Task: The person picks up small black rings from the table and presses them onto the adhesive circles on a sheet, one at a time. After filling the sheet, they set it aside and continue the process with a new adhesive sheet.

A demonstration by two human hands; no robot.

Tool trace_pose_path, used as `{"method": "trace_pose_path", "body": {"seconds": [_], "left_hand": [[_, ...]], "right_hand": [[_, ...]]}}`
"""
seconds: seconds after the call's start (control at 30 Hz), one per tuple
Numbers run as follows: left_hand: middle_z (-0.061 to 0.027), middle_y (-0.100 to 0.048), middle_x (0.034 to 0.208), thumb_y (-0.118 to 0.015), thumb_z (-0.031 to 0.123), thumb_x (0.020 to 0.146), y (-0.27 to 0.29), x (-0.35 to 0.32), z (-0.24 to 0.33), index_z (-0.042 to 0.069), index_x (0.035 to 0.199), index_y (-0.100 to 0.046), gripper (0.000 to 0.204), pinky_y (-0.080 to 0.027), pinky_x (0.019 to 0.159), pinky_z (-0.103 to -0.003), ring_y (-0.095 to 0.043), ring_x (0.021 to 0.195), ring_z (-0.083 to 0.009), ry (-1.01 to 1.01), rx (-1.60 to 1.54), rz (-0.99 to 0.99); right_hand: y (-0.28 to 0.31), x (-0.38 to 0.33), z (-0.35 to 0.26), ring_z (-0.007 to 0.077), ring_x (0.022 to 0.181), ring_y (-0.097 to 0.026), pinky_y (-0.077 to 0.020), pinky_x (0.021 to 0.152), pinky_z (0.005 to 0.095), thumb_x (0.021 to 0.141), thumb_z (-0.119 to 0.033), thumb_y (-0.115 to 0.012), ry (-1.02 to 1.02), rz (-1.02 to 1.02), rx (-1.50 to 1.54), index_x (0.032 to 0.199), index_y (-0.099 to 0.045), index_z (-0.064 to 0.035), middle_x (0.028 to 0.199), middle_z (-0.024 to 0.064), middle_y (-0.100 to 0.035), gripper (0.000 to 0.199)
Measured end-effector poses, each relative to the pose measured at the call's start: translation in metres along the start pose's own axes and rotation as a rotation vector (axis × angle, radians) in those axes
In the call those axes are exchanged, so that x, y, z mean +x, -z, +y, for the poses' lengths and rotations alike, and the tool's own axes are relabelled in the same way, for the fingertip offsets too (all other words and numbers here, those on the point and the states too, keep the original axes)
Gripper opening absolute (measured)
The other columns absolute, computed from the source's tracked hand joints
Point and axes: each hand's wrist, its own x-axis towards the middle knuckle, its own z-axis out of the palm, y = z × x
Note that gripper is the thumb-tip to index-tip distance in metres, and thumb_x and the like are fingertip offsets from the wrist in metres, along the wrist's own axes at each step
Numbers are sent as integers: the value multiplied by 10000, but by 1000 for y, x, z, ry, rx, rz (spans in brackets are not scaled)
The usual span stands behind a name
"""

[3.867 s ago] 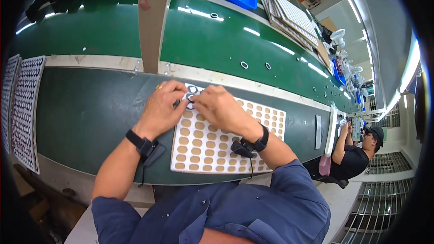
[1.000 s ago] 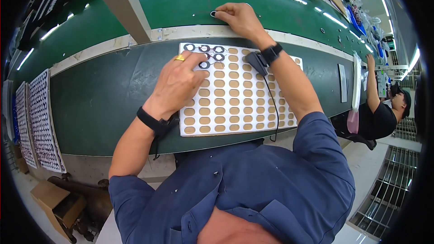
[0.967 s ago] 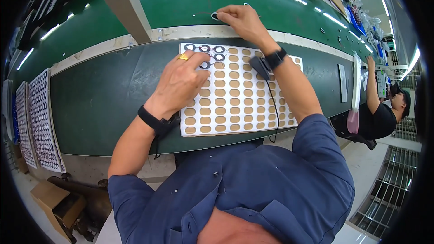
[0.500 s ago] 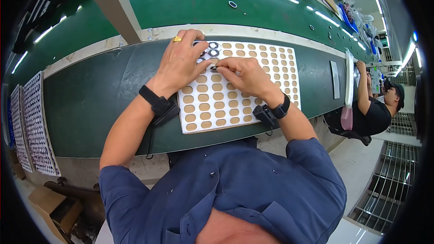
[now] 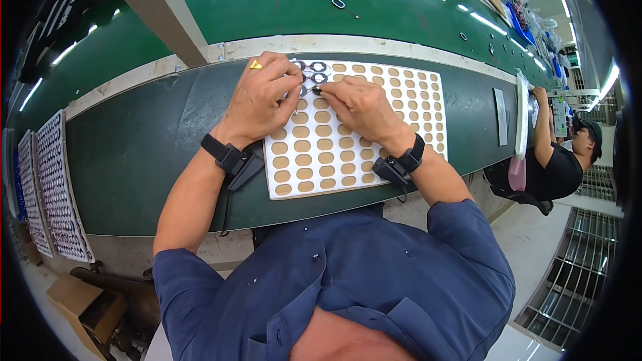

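A white board (image 5: pixel 292 168) with rows of oval, tan-bottomed cutouts lies on the dark green table in front of me. Small dark ring-shaped parts (image 5: pixel 319 78) with pale centres sit in cutouts at its far left corner. My right hand (image 5: pixel 366 108) pinches one such dark part (image 5: pixel 317 90) between thumb and fingertips, low over the board. Beside it, my left hand (image 5: pixel 259 99) hovers over the far left corner, fingers curled and thumb close to the index finger; what they hold, if anything, is hidden. Both wrists wear black straps with small black devices.
Beyond a pale rail (image 5: pixel 267 45) runs a green surface (image 5: pixel 281 7) carrying a few loose ring parts (image 5: pixel 338 3). A beige post (image 5: pixel 157 10) rises at the far left. Filled boards (image 5: pixel 60 180) lean at the left edge. A co-worker (image 5: pixel 555 167) sits at the right, past a grey strip (image 5: pixel 501 117).
The dark part in my right hand's fingertips has moved slightly farther away, toward the filled cutouts. My left hand has curled its fingers more and drawn slightly left, uncovering more ring parts.
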Motion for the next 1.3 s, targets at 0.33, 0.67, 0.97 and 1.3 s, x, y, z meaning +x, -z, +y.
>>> {"method": "trace_pose_path", "body": {"seconds": [0.33, 0.67, 0.97, 1.3], "left_hand": [[-129, -670, 1214, -761, 65, 813, 0, -2, -5, -3, 981, -688, 196, -499, 1003, -452, -611, 1150, -351, 161, -82, 51], [-186, -575, 1395, -836, 177, 773, -9, -5, -5, 2, 1065, -663, 382, -467, 1080, -493, -538, 1299, -405, 83, 42, -33], [-105, -584, 1134, -849, 227, 784, 7, 4, 28, 71, 1005, -656, 332, -475, 959, -451, -576, 1114, -324, 43, 230, -101], [-41, -635, 921, -751, 146, 858, 3, -8, 26, 100, 830, -721, 61, -488, 894, -403, -612, 975, -255, 5, 230, -205]], "right_hand": [[9, 3, -7, 243, 754, -680, -563, 657, 374, 863, -86, -806, 31, -48, -108, 1092, -806, -43, 810, 79, -710, 233], [39, 29, 27, 304, 798, -702, -562, 718, 399, 973, -178, -722, -123, -169, 82, 1144, -796, -48, 899, 166, -752, 227], [-13, 145, 134, 425, 833, -716, -575, 757, 448, 1005, -282, -676, -284, -103, -349, 1117, -771, -4, 936, 244, -756, 315], [28, 128, 65, 179, 781, -716, -569, 728, 322, 963, -232, -760, -387, 10, 244, 1091, -774, 7, 861, 95, -774, 272]]}}
